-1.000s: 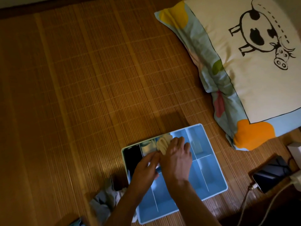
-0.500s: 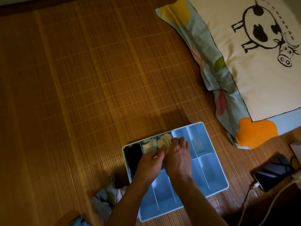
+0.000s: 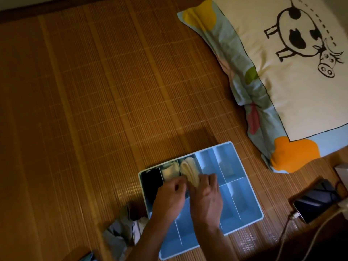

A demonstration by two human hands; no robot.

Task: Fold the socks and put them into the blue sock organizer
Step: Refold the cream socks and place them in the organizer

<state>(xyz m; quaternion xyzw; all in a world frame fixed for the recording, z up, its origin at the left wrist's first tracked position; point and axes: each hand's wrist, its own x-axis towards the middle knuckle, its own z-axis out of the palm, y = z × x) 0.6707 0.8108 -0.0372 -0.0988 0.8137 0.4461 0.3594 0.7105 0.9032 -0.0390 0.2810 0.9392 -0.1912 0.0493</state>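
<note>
Both hands pinch the near end of the cream sock (image 3: 189, 173): left hand (image 3: 169, 197) curled beside it, right hand (image 3: 205, 196) pressing, presumably to seat it in the third far-row slot of the organizer (image 3: 243, 204).

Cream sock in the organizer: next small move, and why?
Probably let go and lift both hands away. The folded cream sock already sits inside its far-row compartment of the blue organizer, beside two filled ones, with the left hand and right hand pressing its near end. Loose socks wait on the mat left of the organizer.
</note>
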